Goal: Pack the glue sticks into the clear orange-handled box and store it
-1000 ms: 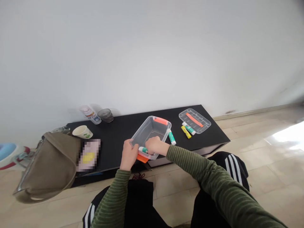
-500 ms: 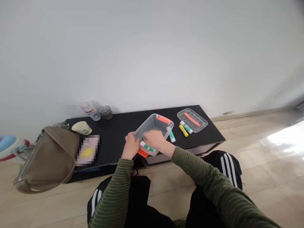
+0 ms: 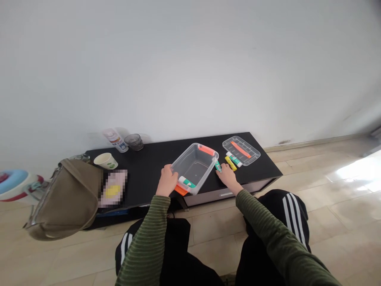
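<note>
My left hand (image 3: 167, 180) grips the near left rim of a clear plastic box (image 3: 204, 179) with orange latches. Inside the box, near its front end, lies a green-and-white glue stick (image 3: 187, 182). Just right of the box, my right hand (image 3: 228, 178) has its fingers closed on another green-and-white glue stick (image 3: 218, 165), partly covered by the fingers. Beside that hand, a yellow glue stick (image 3: 230, 163) and a third green-and-white stick (image 3: 234, 159) lie side by side on the black cabinet top (image 3: 157, 153).
The box's clear lid (image 3: 253, 151) with an orange handle lies flat at the right end. On the left are a paper cup (image 3: 104, 161), a dark glass (image 3: 134, 142), a spray can (image 3: 116, 140), a brown bag (image 3: 71, 198) and a blurred-out pink item (image 3: 119, 180). A wall (image 3: 190, 79) stands behind.
My right hand has come out of the box and moved right to the glue stick beside it. The glue stick in the box stays there, now uncovered. My left hand still holds the rim.
</note>
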The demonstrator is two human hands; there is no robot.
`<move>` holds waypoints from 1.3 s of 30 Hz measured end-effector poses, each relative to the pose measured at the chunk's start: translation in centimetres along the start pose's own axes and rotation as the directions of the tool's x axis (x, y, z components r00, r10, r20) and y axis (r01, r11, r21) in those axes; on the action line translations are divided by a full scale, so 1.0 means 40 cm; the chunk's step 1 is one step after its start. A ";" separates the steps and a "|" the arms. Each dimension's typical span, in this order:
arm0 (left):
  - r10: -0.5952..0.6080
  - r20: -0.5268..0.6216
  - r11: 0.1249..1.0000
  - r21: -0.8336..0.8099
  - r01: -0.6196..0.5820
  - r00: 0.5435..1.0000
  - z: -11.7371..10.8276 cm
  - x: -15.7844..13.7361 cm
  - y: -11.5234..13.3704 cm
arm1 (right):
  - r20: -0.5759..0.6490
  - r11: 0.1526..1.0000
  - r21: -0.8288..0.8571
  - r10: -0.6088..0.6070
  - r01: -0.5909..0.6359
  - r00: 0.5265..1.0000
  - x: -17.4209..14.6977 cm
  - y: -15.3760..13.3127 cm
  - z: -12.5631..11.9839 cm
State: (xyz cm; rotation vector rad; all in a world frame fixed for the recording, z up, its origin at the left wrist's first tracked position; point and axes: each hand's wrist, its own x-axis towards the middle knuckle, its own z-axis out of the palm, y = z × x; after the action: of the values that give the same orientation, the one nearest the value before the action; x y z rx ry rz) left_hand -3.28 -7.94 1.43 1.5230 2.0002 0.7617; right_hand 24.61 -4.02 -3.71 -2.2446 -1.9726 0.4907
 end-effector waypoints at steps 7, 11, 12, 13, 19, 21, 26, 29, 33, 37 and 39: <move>0.024 -0.004 1.000 0.011 -0.024 1.000 0.001 0.001 0.006 | 0.018 0.963 0.268 0.021 -0.025 1.000 0.009 0.014 -0.015; 0.026 0.000 0.999 0.029 -0.026 1.000 0.000 -0.003 0.014 | -0.237 0.870 0.491 0.100 0.031 0.966 -0.026 0.008 -0.070; 0.027 0.002 0.999 0.031 -0.027 1.000 0.001 -0.004 0.015 | -0.323 0.869 0.485 0.073 0.098 0.944 -0.040 -0.005 -0.090; 0.028 0.004 0.999 0.032 -0.028 1.000 0.001 -0.004 0.017 | -0.390 0.873 0.453 0.012 0.180 0.921 -0.055 -0.021 -0.111; 0.029 -0.010 0.999 0.018 -0.029 1.000 0.012 0.005 0.024 | -0.176 0.874 -0.014 -0.480 0.486 0.859 -0.095 -0.172 -0.201; 0.044 -0.010 0.999 0.019 -0.044 0.999 0.017 0.010 0.024 | -0.006 0.856 -0.154 -0.501 0.494 0.866 -0.090 -0.221 -0.197; 0.071 -0.028 0.997 0.037 -0.070 0.997 0.024 0.016 0.021 | 0.269 0.845 -0.287 -0.382 0.452 0.884 -0.060 -0.308 -0.153; 0.075 -0.024 0.996 0.045 -0.074 0.997 0.024 0.017 0.022 | 0.346 0.836 -0.303 -0.351 0.458 0.870 -0.041 -0.331 -0.128; 0.071 -0.011 0.995 0.066 -0.070 0.997 0.021 0.016 0.026 | 0.415 0.807 -0.321 -0.350 0.495 0.840 -0.025 -0.337 -0.105; 0.065 0.000 0.994 0.087 -0.065 0.998 0.019 0.015 0.032 | 0.529 0.770 -0.331 -0.327 0.545 0.783 -0.014 -0.340 -0.095; 0.056 -0.002 0.994 0.090 -0.056 0.998 0.019 0.016 0.033 | 0.578 0.759 -0.336 -0.302 0.558 0.758 -0.012 -0.344 -0.094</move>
State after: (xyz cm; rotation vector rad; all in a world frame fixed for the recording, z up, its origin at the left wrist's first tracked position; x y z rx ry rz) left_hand -2.01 -6.96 1.76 1.6360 2.0274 0.7069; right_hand 12.77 -2.00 3.97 -1.8519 -3.1152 0.5931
